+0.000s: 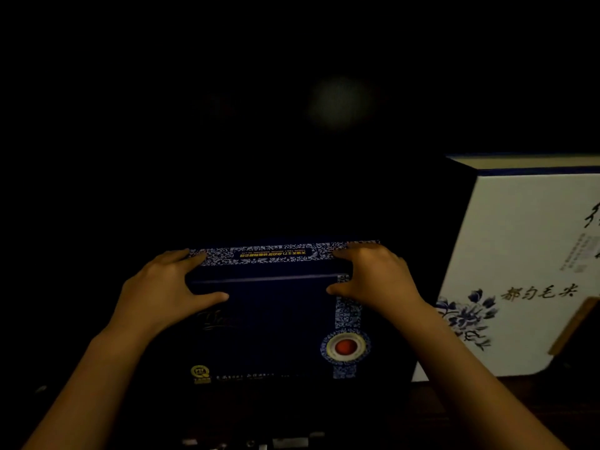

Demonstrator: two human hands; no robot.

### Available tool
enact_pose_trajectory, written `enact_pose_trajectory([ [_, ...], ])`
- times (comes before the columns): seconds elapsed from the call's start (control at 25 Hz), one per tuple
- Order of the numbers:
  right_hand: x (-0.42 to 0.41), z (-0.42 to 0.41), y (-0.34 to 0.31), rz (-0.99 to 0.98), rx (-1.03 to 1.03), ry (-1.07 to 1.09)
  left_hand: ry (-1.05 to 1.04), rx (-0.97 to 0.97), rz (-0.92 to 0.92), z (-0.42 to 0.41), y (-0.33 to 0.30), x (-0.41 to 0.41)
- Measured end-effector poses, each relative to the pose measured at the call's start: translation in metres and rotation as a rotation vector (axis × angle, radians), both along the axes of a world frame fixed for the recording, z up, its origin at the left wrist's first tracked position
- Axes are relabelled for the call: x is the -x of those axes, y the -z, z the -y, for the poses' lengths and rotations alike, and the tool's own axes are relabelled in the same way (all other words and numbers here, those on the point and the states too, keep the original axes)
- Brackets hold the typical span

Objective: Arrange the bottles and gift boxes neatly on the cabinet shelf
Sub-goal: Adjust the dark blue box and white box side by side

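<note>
A dark blue gift box (276,323) with a blue-and-white patterned band and a red round seal stands upright in the lower middle of the head view. My left hand (162,293) grips its upper left corner, fingers over the top edge and thumb on the front. My right hand (376,280) grips the upper right corner the same way. A white gift box (519,254) with blue flowers and black writing stands just to the right, close to the blue box. No bottles can be made out in the dark.
The scene is very dark. A dark wooden shelf surface (487,404) shows under the white box. A dim round glow (341,102) hangs in the blackness above. Small pale objects (285,442) lie at the bottom edge.
</note>
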State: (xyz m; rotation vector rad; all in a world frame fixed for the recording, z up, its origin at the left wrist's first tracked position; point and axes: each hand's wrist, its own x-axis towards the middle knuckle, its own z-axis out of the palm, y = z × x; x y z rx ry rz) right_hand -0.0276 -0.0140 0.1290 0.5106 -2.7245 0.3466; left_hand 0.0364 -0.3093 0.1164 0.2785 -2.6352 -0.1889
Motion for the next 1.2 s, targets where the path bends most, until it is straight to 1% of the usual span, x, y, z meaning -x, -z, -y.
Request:
enact_pose_trajectory([
  [0.76, -0.006, -0.019, -0.003, -0.013, 0.047, 0.007, -0.007, 0.052, 0.002, -0.017, 0.000, -0.003],
  [0.88, -0.010, -0.018, -0.004, -0.012, 0.043, -0.007, 0.015, 0.021, 0.026, -0.016, 0.001, -0.002],
  [0.96, -0.019, -0.023, -0.003, -0.043, 0.021, -0.056, 0.005, 0.031, 0.067, -0.016, 0.003, -0.002],
  [1.04, -0.034, -0.037, -0.004, -0.105, 0.101, -0.136, -0.036, 0.072, 0.073, -0.024, 0.001, -0.003],
  [1.08, -0.043, -0.049, -0.007, -0.147, 0.178, -0.169, -0.031, 0.066, 0.035, -0.035, -0.002, -0.004],
  [1.12, -0.051, -0.064, -0.009, -0.211, 0.264, -0.191, 0.015, 0.026, -0.023, -0.051, -0.005, -0.005],
  [1.16, -0.059, -0.084, -0.013, -0.295, 0.349, -0.202, 0.097, -0.061, -0.084, -0.071, -0.009, -0.006],
  [1.2, -0.064, -0.107, -0.017, -0.394, 0.422, -0.202, 0.197, -0.199, -0.140, -0.095, -0.013, -0.007],
])
